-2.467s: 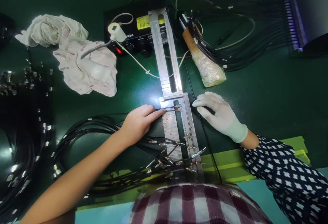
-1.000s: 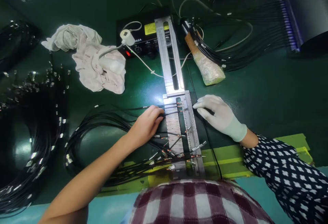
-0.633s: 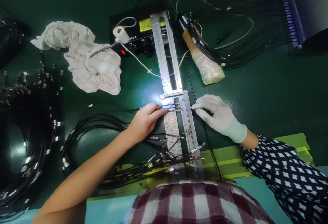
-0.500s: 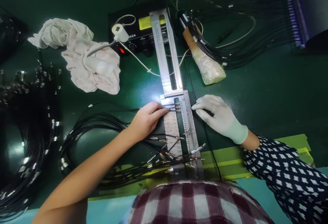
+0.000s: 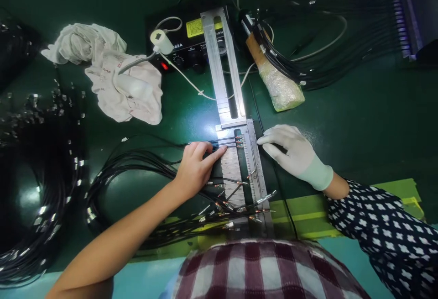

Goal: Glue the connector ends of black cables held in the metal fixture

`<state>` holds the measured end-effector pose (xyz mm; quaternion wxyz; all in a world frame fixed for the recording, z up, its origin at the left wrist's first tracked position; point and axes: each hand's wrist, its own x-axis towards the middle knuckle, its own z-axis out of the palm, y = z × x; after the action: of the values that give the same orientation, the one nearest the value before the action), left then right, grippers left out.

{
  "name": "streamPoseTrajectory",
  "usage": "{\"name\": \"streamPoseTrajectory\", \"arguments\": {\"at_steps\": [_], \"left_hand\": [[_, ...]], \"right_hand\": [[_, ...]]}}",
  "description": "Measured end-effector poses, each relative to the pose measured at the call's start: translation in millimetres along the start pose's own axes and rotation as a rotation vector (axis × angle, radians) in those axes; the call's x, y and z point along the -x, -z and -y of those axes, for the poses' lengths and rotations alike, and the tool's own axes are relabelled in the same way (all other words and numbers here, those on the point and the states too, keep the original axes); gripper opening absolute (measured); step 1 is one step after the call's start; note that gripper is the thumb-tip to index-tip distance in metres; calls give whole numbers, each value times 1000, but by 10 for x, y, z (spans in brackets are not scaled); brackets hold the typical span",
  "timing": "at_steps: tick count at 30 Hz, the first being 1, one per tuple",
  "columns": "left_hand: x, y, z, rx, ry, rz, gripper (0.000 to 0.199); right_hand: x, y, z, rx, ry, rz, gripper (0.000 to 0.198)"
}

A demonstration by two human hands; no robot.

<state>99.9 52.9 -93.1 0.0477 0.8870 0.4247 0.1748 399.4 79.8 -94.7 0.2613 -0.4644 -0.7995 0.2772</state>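
Note:
A slotted metal jig [image 5: 231,164] runs across the bench towards me. Several thin black cables [image 5: 230,138] with small metal-tipped ends lie side by side across its upper slots. My left hand [image 5: 195,166] is bare; its thumb rests on the jig's left part by the lowest of these cables, with a gap between thumb and curled index finger. In a white glove, my right hand [image 5: 290,153] lies just right of the jig, thumb and fingers apart and nothing between them. Loose cable ends [image 5: 236,207] with metal terminals cross the jig's near part.
Behind stands a black control box [image 5: 188,55] under a lamp head [image 5: 161,42]. White cloths [image 5: 126,86] lie at left, beside dark cable bundles [image 5: 44,189]. A plastic-wrapped block [image 5: 282,91] is right of the jig, under more cables [image 5: 328,68].
My left index finger has drawn back from the thumb, opening a gap, while the thumb stays on the jig. My right hand is almost still. The view has shifted slightly.

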Motion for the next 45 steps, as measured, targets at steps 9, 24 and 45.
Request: {"name": "streamPoseTrajectory", "arguments": {"at_steps": [9, 24, 45], "left_hand": [[7, -75, -45, -32, -56, 27, 41], [67, 203, -209, 559, 184, 196, 13], [-287, 206, 16, 313, -22, 199, 24]], "right_hand": [[-36, -13, 2, 0, -1, -11, 17], [162, -29, 62, -31, 47, 36, 18], [132, -26, 60, -21, 30, 40, 19]]}}
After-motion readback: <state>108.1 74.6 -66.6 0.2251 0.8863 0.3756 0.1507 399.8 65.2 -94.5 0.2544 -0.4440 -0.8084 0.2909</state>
